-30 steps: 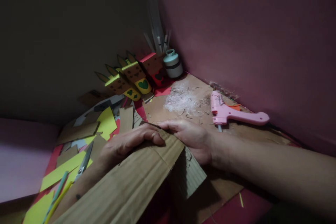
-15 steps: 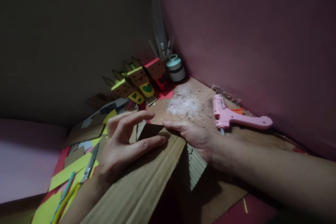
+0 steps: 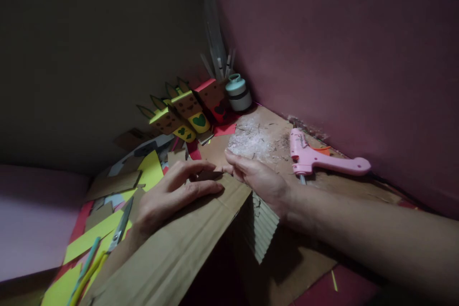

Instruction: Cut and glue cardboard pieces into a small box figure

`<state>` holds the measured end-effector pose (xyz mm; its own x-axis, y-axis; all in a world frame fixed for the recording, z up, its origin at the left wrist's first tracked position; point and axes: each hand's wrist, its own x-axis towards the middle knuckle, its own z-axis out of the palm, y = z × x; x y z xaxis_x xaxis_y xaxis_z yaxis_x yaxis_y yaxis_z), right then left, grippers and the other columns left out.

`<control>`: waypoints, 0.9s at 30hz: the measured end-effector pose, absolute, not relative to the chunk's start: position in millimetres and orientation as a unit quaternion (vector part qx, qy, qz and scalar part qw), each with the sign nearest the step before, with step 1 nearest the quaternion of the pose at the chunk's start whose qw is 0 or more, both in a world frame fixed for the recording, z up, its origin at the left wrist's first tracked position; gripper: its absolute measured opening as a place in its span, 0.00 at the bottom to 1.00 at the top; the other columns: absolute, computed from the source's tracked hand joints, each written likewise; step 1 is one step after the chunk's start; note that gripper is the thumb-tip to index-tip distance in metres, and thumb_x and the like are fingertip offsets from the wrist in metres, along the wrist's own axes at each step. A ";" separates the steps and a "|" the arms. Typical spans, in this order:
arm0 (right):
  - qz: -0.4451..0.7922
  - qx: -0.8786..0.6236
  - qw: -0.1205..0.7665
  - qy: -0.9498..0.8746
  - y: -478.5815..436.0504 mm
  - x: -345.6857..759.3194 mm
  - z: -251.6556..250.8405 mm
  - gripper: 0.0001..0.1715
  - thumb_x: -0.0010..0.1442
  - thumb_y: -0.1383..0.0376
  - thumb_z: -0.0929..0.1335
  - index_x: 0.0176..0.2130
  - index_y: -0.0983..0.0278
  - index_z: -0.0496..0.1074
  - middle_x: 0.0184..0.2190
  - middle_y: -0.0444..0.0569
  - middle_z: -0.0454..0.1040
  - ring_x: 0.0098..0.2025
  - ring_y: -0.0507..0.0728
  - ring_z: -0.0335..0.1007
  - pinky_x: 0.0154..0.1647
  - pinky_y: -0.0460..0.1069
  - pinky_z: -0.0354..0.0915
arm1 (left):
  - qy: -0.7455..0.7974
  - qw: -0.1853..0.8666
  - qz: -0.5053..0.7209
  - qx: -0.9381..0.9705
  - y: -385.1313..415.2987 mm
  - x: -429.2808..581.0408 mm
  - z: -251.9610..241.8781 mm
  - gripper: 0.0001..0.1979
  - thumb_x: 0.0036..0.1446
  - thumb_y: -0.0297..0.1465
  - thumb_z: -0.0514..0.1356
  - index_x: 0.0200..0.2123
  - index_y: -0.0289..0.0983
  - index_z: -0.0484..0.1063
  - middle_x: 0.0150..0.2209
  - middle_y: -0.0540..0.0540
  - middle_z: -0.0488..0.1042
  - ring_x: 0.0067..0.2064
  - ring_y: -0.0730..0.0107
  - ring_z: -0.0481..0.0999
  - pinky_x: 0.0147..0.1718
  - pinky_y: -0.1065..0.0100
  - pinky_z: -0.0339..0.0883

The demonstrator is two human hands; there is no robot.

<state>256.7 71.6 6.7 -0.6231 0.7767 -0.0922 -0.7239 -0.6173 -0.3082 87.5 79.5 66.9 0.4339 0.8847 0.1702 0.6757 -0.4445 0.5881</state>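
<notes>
A long folded piece of brown cardboard [image 3: 186,239] reaches from the lower edge of the view to the middle. My left hand [image 3: 175,193] lies over its far left end, thumb on top and fingers curled over the end, gripping it. My right hand [image 3: 260,179] is at the far right corner, fingers closed around the end and partly hidden behind it. A flap with exposed corrugation [image 3: 263,229] hangs below my right hand. Scissors with yellow handles [image 3: 118,234] lie beside my left wrist.
A pink glue gun [image 3: 315,158] rests on the right, near the wall. Behind stand cardboard animal figures [image 3: 186,105], a teal-topped jar [image 3: 238,93] and clear sticks. Whitish scraps [image 3: 251,138] cover the cardboard mat. Yellow paper pieces [image 3: 95,239] and cardboard offcuts lie at left.
My left fingers have come down and closed onto the cardboard's end. My right thumb has lifted off the edge and its fingers have curled in. The cardboard has shifted slightly left.
</notes>
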 end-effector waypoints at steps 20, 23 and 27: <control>0.903 -0.163 0.372 -0.143 69.6 253.9 7.4 0.31 0.72 0.52 0.52 0.49 0.70 0.72 0.37 0.54 0.78 0.34 0.57 0.76 0.51 0.58 0.64 | 0.358 0.212 0.199 0.887 83.4 71.4 64.2 0.13 0.63 0.41 0.57 0.41 0.49 0.82 0.45 0.46 0.81 0.45 0.58 0.81 0.39 0.66 0.77; 0.895 -0.164 0.393 -0.132 70.1 254.8 8.2 0.30 0.73 0.53 0.53 0.49 0.69 0.72 0.36 0.53 0.78 0.34 0.57 0.75 0.50 0.57 0.65 | 0.324 0.163 0.209 0.908 82.2 71.7 63.5 0.14 0.65 0.39 0.55 0.43 0.49 0.81 0.46 0.46 0.81 0.45 0.61 0.80 0.44 0.65 0.74; 0.899 -0.144 0.396 -0.116 72.8 258.9 8.6 0.33 0.73 0.52 0.51 0.50 0.72 0.71 0.35 0.54 0.77 0.33 0.56 0.74 0.49 0.55 0.66 | 0.319 0.117 0.213 0.916 78.5 72.9 65.7 0.14 0.66 0.35 0.54 0.44 0.49 0.81 0.47 0.47 0.79 0.47 0.63 0.79 0.46 0.68 0.71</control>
